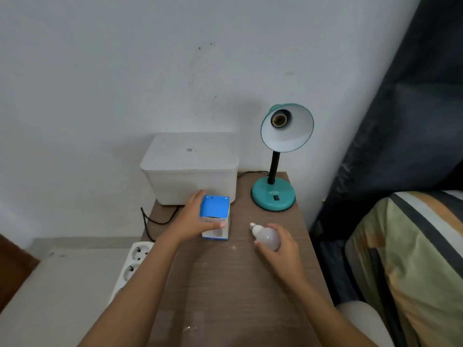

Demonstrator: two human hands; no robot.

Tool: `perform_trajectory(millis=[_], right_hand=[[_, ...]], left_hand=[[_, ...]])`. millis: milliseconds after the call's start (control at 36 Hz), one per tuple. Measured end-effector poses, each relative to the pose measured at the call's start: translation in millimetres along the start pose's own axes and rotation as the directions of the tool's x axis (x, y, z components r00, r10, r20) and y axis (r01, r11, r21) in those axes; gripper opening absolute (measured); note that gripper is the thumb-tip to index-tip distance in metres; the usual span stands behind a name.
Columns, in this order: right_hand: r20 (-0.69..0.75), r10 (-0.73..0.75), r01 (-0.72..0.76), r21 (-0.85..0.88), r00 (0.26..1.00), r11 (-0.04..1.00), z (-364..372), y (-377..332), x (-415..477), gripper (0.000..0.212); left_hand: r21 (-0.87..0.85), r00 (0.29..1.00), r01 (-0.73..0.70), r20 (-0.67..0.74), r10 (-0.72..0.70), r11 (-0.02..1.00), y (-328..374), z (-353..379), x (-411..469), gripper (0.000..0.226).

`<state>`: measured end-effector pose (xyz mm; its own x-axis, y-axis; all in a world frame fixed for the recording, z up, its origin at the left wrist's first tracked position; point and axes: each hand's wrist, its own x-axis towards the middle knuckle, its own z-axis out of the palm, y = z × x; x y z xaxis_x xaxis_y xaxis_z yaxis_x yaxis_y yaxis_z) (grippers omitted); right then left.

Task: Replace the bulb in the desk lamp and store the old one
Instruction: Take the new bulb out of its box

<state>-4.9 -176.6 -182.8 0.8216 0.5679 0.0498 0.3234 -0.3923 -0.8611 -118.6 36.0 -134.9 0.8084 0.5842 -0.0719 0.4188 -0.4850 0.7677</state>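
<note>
Right hand [280, 242] wraps the white bulb [266, 237], fingers curled around the glass end, screw base pointing up-left toward the lamp; bulb sits low over the brown wood-grain counter [225, 284], can't tell if it touches the surface; left hand [194, 219] grips the blue-and-white bulb box [216, 216], thumb across the front face, other fingers behind the far left edge; box stands upright on the counter, top flaps look closed, blue top facing the camera; box and bulb are near each other, not touching, box to the left; teal desk lamp [274, 196] stands at the back right corner of the counter, round base flat, black gooseneck rising to a teal shade [288, 131] tilted toward the camera; socket [279, 118] inside the shade is bare, brass threads visible; black rocker switch on the base, position unreadable; white lidded storage bin [190, 169] sits at the back left against the wall, lid on, just behind the box and left hand; black cord [155, 219] runs from behind the bin off the left edge; white power strip [132, 264] lies off the left side, two sockets visible, both unplugged; striped bedding [413, 246] and dark curtain [400, 121] on the right.
</note>
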Motion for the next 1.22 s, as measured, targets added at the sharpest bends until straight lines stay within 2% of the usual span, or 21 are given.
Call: perform_trajectory(millis=[222, 444, 667, 778, 861, 1028, 1222], right_hand=[[0.087, 0.033, -0.032, -0.008, 0.996, 0.999, 7.6, 5.3, 0.5, 0.055], [0.126, 0.021, -0.018, -0.026, 0.992, 0.999, 11.8, 8.7, 3.5, 0.058], [0.066, -0.179, 0.181, -0.022, 0.982, 0.983, 10.4, -21.9, 17.6, 0.046], [0.175, -0.363, 0.378, -0.061, 0.915, 0.924, 17.2, -49.1, 33.7, 0.037], [0.261, -0.438, 0.482, -0.135, 0.86, 0.866, 23.7, -66.0, 47.5, 0.033], [0.478, -0.431, 0.595, -0.267, 0.765, 0.758, 27.2, -84.4, 67.4, 0.039], [0.622, -0.339, 0.632, -0.338, 0.706, 0.697, 23.9, -95.4, 82.8, 0.049]], left_hand=[[-0.25, 1.0, 0.017, -0.019, -0.023, 0.968, -10.4, 9.9, 3.2, 0.1], [-0.268, 0.994, -0.027, -0.108, -0.002, 0.963, -16.2, 17.2, -1.5, 0.093], [-0.287, 0.989, -0.031, -0.146, -0.012, 0.958, -17.6, 25.4, -8.0, 0.094], [-0.307, 0.979, -0.063, -0.203, 0.0, 0.95, -21.6, 34.4, -12.7, 0.094], [-0.299, 0.975, -0.075, -0.224, 0.006, 0.951, -24.1, 38.5, -14.5, 0.095], [-0.231, 0.978, -0.084, -0.203, 0.036, 0.969, -25.8, 36.0, -13.5, 0.093], [-0.194, 0.987, -0.061, -0.159, 0.03, 0.979, -26.8, 33.1, -12.6, 0.096]])
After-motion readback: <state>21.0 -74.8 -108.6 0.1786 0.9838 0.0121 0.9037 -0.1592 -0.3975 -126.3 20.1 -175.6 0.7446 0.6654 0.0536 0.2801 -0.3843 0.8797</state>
